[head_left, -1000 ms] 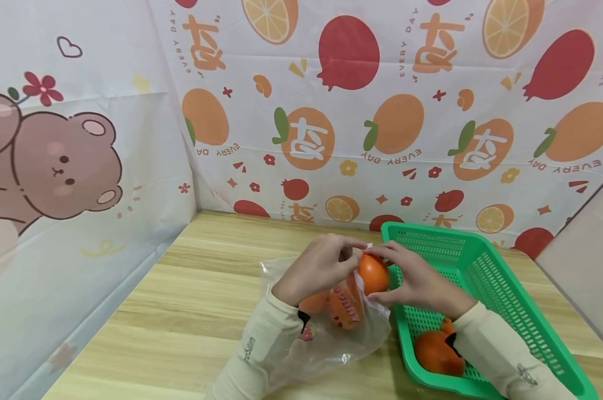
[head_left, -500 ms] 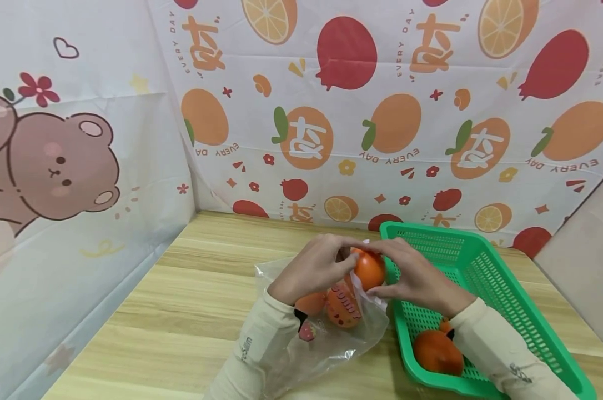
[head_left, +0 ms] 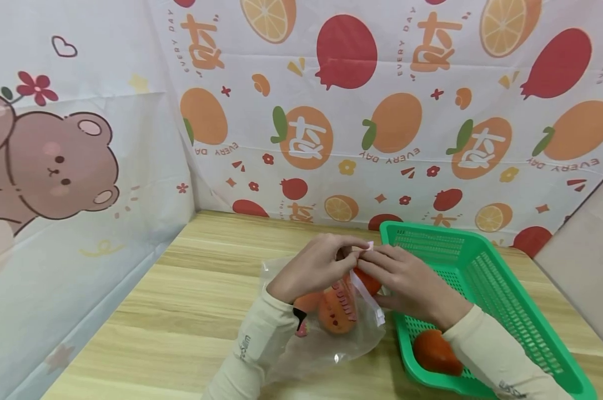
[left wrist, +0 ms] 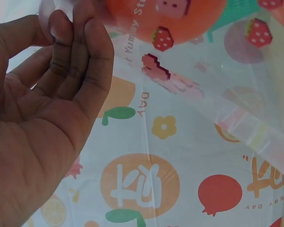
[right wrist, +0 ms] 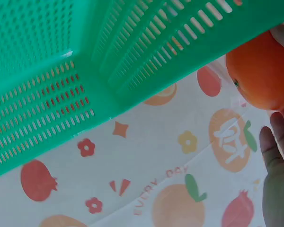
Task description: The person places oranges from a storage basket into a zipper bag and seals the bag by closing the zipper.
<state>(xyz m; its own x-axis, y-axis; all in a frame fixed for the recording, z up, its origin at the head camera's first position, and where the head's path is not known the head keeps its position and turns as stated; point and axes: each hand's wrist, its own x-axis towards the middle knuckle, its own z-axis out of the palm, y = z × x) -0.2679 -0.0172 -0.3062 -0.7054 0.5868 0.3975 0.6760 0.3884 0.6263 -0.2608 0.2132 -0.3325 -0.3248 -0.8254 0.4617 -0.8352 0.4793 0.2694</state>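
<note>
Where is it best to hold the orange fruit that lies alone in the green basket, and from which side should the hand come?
Probably from above, fingers round the orange fruit at its widest part: it lies low in the green basket, whose walls block the sides.

Bag (head_left: 331, 350): thin clear plastic film, glossy, crinkled, printed with small pink motifs; white strip along its mouth. Fruit (head_left: 336, 314) inside: smooth orange skin, slight sheen. Basket (head_left: 486, 272): green moulded plastic, perforated walls, semi-gloss. Counter (head_left: 191, 311): pale wood-grain finish, matt. Backdrop (head_left: 371, 111): printed sheet, creased, faintly shiny. Sleeves (head_left: 261, 344): cream knit cloth, matt.
</note>
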